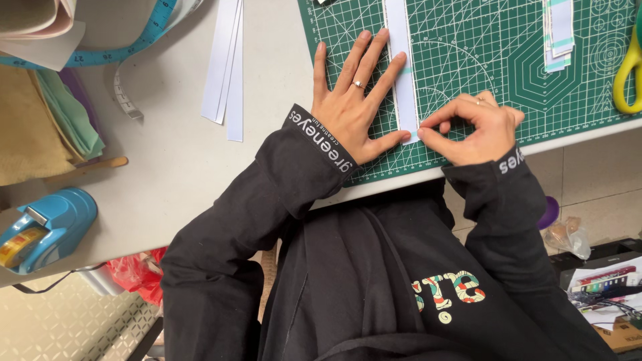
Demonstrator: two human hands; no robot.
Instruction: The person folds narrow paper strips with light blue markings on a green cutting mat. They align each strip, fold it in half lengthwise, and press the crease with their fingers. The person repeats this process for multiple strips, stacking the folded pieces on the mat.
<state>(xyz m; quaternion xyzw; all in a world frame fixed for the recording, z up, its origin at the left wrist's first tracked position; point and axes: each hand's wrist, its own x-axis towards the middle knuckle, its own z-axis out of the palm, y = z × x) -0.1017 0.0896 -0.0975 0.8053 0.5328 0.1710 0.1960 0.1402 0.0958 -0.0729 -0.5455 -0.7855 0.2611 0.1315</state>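
A long white paper strip (402, 60) lies lengthwise on a green cutting mat (481, 60). My left hand (351, 100) rests flat on the mat with fingers spread, its index finger and thumb pressing the strip's left edge. A ring sits on one finger. My right hand (478, 127) pinches the near end of the strip between thumb and forefinger, close to the mat's front edge. Both arms wear black sleeves.
More white strips (226, 67) lie on the white table (167, 160) left of the mat. A small stack of strips (557, 33) and yellow-handled scissors (627, 70) sit at the mat's right. A blue tape dispenser (43, 230), blue measuring tape (127, 47) and folded fabrics (47, 113) occupy the left.
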